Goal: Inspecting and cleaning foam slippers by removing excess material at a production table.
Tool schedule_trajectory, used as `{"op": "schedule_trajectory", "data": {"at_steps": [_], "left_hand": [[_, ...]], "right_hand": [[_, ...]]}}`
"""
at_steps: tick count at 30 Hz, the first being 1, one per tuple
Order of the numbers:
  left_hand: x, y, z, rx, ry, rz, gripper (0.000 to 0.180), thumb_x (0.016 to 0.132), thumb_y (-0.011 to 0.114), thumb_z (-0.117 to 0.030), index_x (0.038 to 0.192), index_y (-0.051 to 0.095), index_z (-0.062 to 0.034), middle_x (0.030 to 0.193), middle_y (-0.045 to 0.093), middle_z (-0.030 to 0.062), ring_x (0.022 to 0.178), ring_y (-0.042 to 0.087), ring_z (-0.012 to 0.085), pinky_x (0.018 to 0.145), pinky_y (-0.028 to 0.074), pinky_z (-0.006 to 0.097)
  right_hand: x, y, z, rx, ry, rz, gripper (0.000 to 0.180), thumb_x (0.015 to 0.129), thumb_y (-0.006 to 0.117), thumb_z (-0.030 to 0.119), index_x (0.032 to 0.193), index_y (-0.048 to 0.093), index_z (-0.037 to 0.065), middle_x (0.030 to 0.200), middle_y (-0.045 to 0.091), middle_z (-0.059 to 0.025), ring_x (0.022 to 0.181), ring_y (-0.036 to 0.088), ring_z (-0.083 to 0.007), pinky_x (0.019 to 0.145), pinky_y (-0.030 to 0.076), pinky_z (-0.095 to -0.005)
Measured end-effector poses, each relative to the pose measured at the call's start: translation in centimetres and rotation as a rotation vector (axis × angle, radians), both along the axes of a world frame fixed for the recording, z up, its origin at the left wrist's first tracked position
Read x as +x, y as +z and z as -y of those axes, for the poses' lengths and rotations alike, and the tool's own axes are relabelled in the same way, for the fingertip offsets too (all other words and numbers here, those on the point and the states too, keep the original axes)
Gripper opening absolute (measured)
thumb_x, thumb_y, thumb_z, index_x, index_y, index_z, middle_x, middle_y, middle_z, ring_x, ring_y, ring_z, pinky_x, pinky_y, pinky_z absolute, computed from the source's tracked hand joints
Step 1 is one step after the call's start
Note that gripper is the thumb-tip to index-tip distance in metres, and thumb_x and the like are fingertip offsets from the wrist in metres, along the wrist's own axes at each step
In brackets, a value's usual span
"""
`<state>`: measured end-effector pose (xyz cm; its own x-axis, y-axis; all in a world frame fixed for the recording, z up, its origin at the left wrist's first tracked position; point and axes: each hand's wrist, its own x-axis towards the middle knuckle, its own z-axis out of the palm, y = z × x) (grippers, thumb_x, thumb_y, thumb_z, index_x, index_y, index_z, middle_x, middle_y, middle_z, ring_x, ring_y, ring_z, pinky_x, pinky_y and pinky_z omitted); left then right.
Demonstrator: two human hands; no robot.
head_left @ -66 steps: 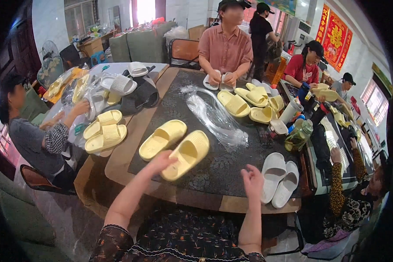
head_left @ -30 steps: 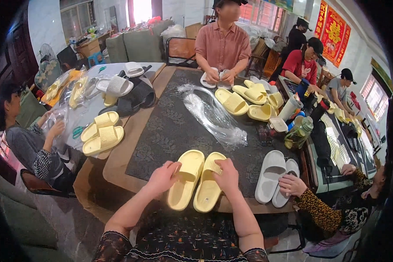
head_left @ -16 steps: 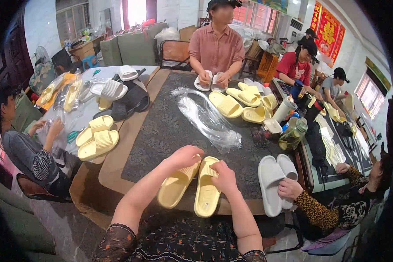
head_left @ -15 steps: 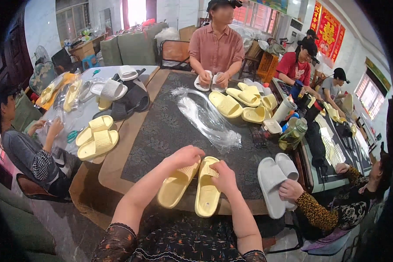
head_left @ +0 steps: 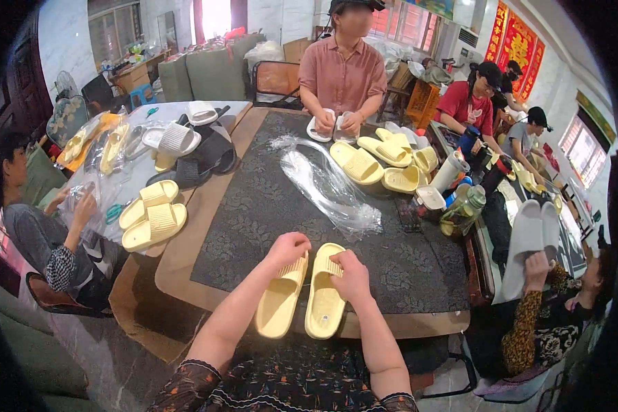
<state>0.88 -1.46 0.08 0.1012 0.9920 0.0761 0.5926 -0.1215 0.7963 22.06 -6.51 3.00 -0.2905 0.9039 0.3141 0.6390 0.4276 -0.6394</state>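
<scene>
Two yellow slide slippers stand side by side at the table's near edge, toes pointing away from me. My left hand [head_left: 287, 251] is closed on the ribbed strap of the left yellow slipper [head_left: 275, 307]. On the other one, my right hand [head_left: 351, 276] is closed around the strap of the right yellow slipper [head_left: 324, 305], thumb and fingers at its toe end. The slippers are a little apart, and their insoles show; the fingertips are partly hidden. Beyond them, flat clear plastic bags [head_left: 326, 189] lie on the dark patterned tabletop [head_left: 254, 206].
Several yellow slippers [head_left: 358, 167] are piled at the far right, beside bottles [head_left: 453, 172]. Another yellow pair [head_left: 154, 226] sits on the left, near black and white slippers. Co-workers sit or stand around; one at right holds up light grey slippers [head_left: 527, 237].
My hands have shifted the left yellow slipper slightly right and straightened it. The co-worker at right has lifted the grey slippers off the table and away to the right.
</scene>
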Motion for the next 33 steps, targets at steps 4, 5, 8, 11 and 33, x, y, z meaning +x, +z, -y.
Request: {"op": "schedule_trajectory", "data": {"at_steps": [4,5,8,11,33], "left_hand": [[-1.1,-0.2,-0.2,-0.117,0.07,0.585,0.015,0.084,0.058,-0.017,0.084,0.063,-0.0036,0.072,0.06,-0.0001,0.068,0.055,0.0088,0.063,0.045,0.025],[-1.6,-0.3,-0.1,-0.113,0.122,0.671,0.013,0.085,0.058,-0.016,0.086,0.063,-0.0041,0.07,0.058,-0.0014,0.065,0.053,0.0075,0.06,0.043,0.023],[-1.2,0.7,0.4,-0.102,0.158,0.784,0.011,0.087,0.058,-0.015,0.089,0.063,-0.0054,0.066,0.053,-0.0046,0.058,0.046,0.0037,0.052,0.037,0.02],[-1.3,0.8,0.7,-0.068,0.133,0.808,0.012,0.089,0.058,-0.017,0.09,0.062,-0.0054,0.068,0.052,-0.0053,0.06,0.045,0.003,0.055,0.037,0.017],[-0.4,0.5,0.7,-0.045,-0.014,0.416,0.016,0.086,0.061,-0.017,0.09,0.066,-0.0025,0.074,0.063,-0.0005,0.07,0.057,0.0058,0.065,0.046,0.023]], "right_hand": [[0.3,2.1,0.3,-0.147,0.05,0.019,0.044,0.067,0.076,0.026,0.103,0.059,0.008,0.1,0.059,-0.0095,0.087,0.062,-0.027,0.077,0.049,-0.0354],[0.6,1.5,-0.3,-0.148,0.112,-0.04,0.05,0.068,0.077,0.035,0.104,0.06,0.005,0.096,0.061,-0.0101,0.084,0.061,-0.0241,0.077,0.049,-0.0332],[0.5,1.5,-0.8,-0.25,0.079,-0.177,0.049,0.069,0.077,0.038,0.102,0.063,0.004,0.09,0.061,-0.0094,0.08,0.061,-0.0232,0.074,0.049,-0.034],[-1.1,2.0,-1.8,-0.185,0.017,-0.12,0.045,0.071,0.075,0.038,0.101,0.064,0.005,0.084,0.059,-0.0094,0.077,0.06,-0.024,0.071,0.049,-0.0347],[-4.3,-2.2,-5.5,-0.18,-0.001,-0.676,0.016,0.086,0.061,0.016,0.092,0.062,0.001,0.079,0.064,-0.0049,0.072,0.057,-0.0114,0.069,0.046,-0.0261]]}}
